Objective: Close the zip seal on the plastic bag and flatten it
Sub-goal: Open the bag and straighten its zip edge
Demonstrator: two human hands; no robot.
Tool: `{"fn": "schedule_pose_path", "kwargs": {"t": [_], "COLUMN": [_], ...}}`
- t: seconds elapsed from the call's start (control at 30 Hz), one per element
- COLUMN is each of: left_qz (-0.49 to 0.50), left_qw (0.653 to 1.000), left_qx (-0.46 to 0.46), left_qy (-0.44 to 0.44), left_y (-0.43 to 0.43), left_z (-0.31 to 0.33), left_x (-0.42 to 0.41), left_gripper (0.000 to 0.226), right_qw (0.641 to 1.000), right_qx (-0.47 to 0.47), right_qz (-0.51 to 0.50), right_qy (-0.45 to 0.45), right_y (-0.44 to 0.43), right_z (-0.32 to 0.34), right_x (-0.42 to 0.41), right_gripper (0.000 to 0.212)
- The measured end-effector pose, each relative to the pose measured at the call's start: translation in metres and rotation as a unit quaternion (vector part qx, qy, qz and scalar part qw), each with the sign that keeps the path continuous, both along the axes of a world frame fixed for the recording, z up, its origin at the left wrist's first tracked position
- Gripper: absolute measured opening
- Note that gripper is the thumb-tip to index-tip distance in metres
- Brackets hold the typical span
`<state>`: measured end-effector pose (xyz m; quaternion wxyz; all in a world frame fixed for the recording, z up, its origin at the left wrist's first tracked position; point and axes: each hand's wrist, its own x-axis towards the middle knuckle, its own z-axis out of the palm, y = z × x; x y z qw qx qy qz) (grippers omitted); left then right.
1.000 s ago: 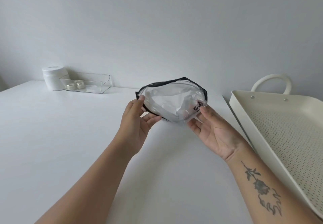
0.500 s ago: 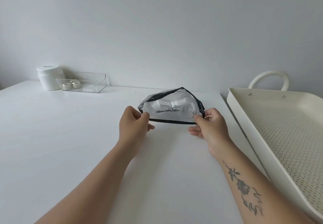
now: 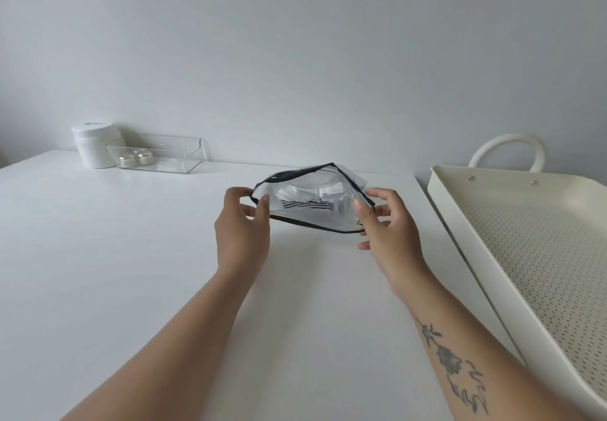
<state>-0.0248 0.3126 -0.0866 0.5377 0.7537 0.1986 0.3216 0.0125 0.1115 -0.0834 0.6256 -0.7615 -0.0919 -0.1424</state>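
Observation:
A clear plastic bag [image 3: 312, 202] with a black zip edge is held just above the white table [image 3: 115, 256], its mouth gaping open toward me. My left hand [image 3: 241, 227] pinches the bag's left corner between thumb and fingers. My right hand [image 3: 384, 223] grips the right corner, thumb on the near side, fingers behind. The near zip strip runs low between both hands; the far strip arches up behind it. Something striped shows through the plastic inside.
A cream perforated tray [image 3: 525, 240] with a loop handle lies along the right side. At the back left stand a white jar [image 3: 93, 144] and a clear box [image 3: 161, 154] holding two small pots. A grey wall rises behind the table.
The bag has turned from standing upright to mouth facing me and dropped lower toward the table. Both hands shifted from cupping it to pinching its two corners.

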Motion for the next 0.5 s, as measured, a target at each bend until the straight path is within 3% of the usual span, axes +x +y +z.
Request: {"fn": "schedule_pose_path", "kwargs": {"t": [0.17, 0.4, 0.5], "left_qz": [0.013, 0.087, 0.073], "left_qw": [1.000, 0.992, 0.985], "left_qx": [0.016, 0.096, 0.158], "left_qy": [-0.021, 0.007, -0.015], "left_y": [0.005, 0.005, 0.003], "left_z": [0.003, 0.006, 0.005], "left_x": [-0.001, -0.005, -0.006], "left_gripper": [0.010, 0.010, 0.012], "right_qw": [0.996, 0.970, 0.977], "right_qx": [-0.055, -0.157, -0.141], "right_qz": [-0.051, -0.182, -0.152], "right_qy": [-0.046, -0.033, -0.058], "right_y": [-0.005, -0.010, -0.006], "right_z": [-0.002, -0.007, -0.005], "right_x": [0.005, 0.009, 0.006], "right_gripper": [0.001, 0.012, 0.014]}}
